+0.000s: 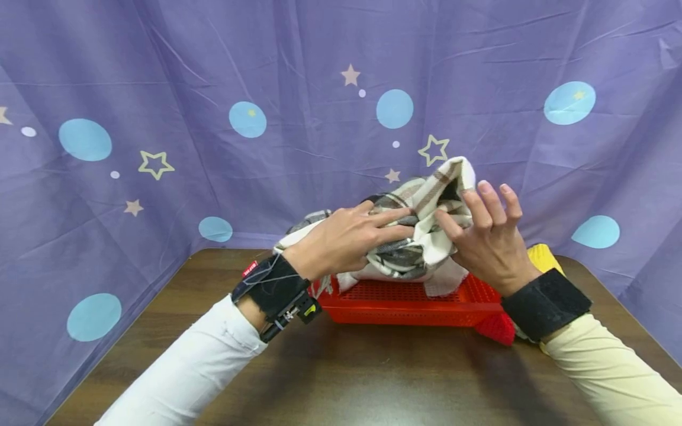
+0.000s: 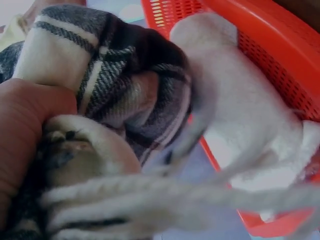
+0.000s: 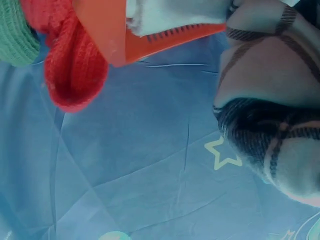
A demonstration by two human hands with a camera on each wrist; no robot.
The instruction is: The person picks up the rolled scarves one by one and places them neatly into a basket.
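A plaid scarf (image 1: 402, 254) in white, grey and brown is bunched into a bundle above a red basket (image 1: 405, 313). My left hand (image 1: 346, 236) grips the bundle from the left, two fingers stretched across its front. The left wrist view shows that thumb on the plaid folds (image 2: 125, 85), with white twisted fringe (image 2: 125, 200) hanging close by. On the other side, my right hand (image 1: 490, 242) pinches a raised fold of the scarf between thumb and forefinger, its other fingers pointing up. The right wrist view shows the scarf (image 3: 280, 130) but not the hand.
A white cloth (image 2: 245, 100) lies in the basket. Beside the basket's right end are a red knitted piece (image 3: 75, 75), a green knitted piece (image 3: 17, 35) and something yellow (image 1: 544, 257). A purple curtain (image 1: 319, 148) hangs behind the wooden table (image 1: 373, 378).
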